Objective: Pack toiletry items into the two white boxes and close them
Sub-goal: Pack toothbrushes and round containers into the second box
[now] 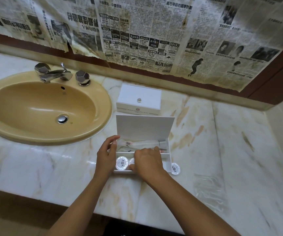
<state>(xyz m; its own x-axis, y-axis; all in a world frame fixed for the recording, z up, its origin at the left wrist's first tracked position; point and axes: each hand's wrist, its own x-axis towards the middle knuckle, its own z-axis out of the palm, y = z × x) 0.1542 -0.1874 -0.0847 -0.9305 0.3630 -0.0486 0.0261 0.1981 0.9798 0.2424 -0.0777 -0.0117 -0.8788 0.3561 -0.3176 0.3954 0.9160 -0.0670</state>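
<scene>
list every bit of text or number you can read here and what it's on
"RM299": on an advert in the newspaper sheets taped to the wall.
Chinese headlines and columns on the same sheets: real print, mostly too small or blurred to quote.
Red crest and line of print on the closed white box front: too small to read.
Emblems on the round wrapped items: no words legible.

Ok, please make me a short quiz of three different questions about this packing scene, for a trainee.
1. True or false: the far white box is closed.
2. Where does the loose round packet lie? A) in the sink B) on the counter right of the open box C) on the far lid
3. Which of the hands reaches into the front compartment?

Key: 1 true; 2 B; 3 the right hand, while the left hand holds the box's left edge.
</scene>
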